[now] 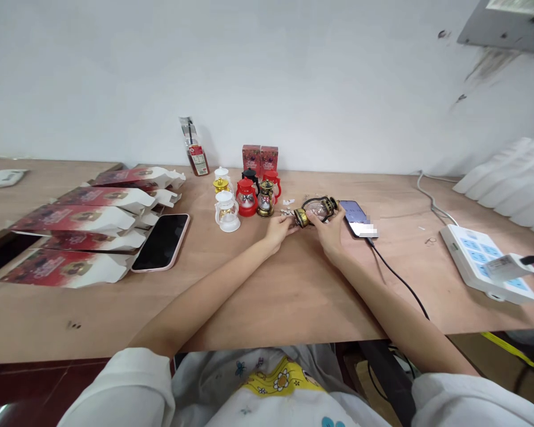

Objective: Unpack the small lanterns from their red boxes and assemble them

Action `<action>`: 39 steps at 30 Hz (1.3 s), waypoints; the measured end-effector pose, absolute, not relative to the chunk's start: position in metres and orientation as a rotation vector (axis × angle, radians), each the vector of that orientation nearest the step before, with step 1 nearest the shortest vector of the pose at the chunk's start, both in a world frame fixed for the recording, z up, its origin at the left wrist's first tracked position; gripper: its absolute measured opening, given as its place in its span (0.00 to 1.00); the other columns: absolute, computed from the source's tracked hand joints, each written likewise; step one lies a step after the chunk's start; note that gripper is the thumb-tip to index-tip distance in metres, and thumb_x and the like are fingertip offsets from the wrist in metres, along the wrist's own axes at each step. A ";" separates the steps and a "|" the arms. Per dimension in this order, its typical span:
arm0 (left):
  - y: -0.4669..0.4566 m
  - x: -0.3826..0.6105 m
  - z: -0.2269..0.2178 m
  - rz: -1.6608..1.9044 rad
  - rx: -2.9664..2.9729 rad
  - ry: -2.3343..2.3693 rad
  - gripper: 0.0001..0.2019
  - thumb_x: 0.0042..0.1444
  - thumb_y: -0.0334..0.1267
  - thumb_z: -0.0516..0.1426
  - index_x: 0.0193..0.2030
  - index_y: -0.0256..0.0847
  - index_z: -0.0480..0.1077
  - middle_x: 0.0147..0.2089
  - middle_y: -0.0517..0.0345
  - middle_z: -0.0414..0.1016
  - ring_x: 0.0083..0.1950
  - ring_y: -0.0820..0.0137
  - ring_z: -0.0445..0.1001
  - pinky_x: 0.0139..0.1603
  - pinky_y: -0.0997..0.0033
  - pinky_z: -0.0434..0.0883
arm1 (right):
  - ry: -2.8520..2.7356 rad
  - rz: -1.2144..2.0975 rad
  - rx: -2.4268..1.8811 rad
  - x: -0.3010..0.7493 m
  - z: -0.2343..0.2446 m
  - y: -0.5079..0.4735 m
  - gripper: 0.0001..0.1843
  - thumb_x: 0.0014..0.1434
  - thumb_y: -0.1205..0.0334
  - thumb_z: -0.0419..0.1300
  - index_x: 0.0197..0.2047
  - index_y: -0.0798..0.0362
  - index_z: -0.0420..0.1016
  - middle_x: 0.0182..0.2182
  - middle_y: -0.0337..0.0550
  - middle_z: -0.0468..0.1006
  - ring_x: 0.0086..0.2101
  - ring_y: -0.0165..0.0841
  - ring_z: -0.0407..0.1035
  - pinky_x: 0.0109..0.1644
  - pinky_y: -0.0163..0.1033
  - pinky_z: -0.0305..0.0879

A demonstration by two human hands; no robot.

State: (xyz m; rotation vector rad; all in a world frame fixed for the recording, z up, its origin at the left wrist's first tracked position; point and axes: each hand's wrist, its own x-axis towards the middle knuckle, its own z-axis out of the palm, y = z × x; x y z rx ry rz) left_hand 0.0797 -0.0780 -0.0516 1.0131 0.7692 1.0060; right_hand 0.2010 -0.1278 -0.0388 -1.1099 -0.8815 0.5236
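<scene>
A small bronze-coloured lantern with a clear globe [319, 209] lies tilted on its side above the table. My right hand [329, 231] is closed around its globe. At the lantern's base, my left hand [279, 232] has its fingers pinched together; whether they hold a small part there is hidden. Just beyond the left hand are small silvery pieces [287, 211] on the wood. Several more little lanterns stand to the left, among them a white one [227, 212], a red one [246, 197] and a bronze one [266, 198].
Flattened red-and-white boxes [71, 219] and a pink-edged phone [161, 243] lie left. Two small red boxes [260, 159] and a bottle [197, 153] stand near the wall. Right are a cabled phone [354, 214], a power strip [476, 255] and white foam-like sleeves [511, 178].
</scene>
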 end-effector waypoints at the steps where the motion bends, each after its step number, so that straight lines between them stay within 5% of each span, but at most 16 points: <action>1: -0.077 0.079 -0.052 1.015 1.005 0.770 0.07 0.56 0.27 0.54 0.31 0.32 0.73 0.32 0.54 0.77 0.38 0.74 0.77 0.50 0.64 0.75 | -0.848 0.566 -1.102 0.202 -0.039 -0.127 0.42 0.38 0.58 0.70 0.54 0.47 0.55 0.57 0.47 0.63 0.56 0.38 0.61 0.59 0.50 0.62; 8: -0.074 0.076 -0.049 1.044 1.108 0.781 0.07 0.57 0.26 0.53 0.31 0.32 0.72 0.36 0.49 0.77 0.42 0.72 0.76 0.53 0.63 0.73 | -0.689 0.835 -0.961 0.203 -0.033 -0.127 0.30 0.40 0.58 0.70 0.44 0.45 0.57 0.47 0.40 0.71 0.42 0.35 0.72 0.39 0.45 0.76; 17: -0.088 0.074 -0.049 1.037 1.752 0.911 0.06 0.48 0.23 0.57 0.30 0.37 0.72 0.34 0.53 0.76 0.43 0.63 0.74 0.54 0.58 0.67 | -0.666 0.934 -0.857 0.201 -0.028 -0.130 0.25 0.43 0.57 0.68 0.42 0.45 0.59 0.43 0.35 0.74 0.39 0.32 0.73 0.41 0.44 0.76; 33: -0.068 0.066 -0.040 0.846 2.554 1.248 0.09 0.60 0.32 0.50 0.43 0.39 0.70 0.47 0.50 0.71 0.54 0.61 0.65 0.55 0.62 0.64 | -0.583 0.885 -0.830 0.210 -0.031 -0.125 0.27 0.43 0.58 0.68 0.43 0.45 0.60 0.44 0.35 0.73 0.41 0.31 0.72 0.42 0.44 0.76; 39: -0.067 0.066 -0.038 0.736 2.594 1.439 0.09 0.60 0.33 0.50 0.43 0.37 0.70 0.49 0.48 0.68 0.52 0.60 0.68 0.48 0.65 0.68 | -0.594 0.880 -0.819 0.210 -0.031 -0.124 0.28 0.43 0.57 0.68 0.44 0.44 0.59 0.45 0.35 0.73 0.41 0.30 0.72 0.42 0.45 0.75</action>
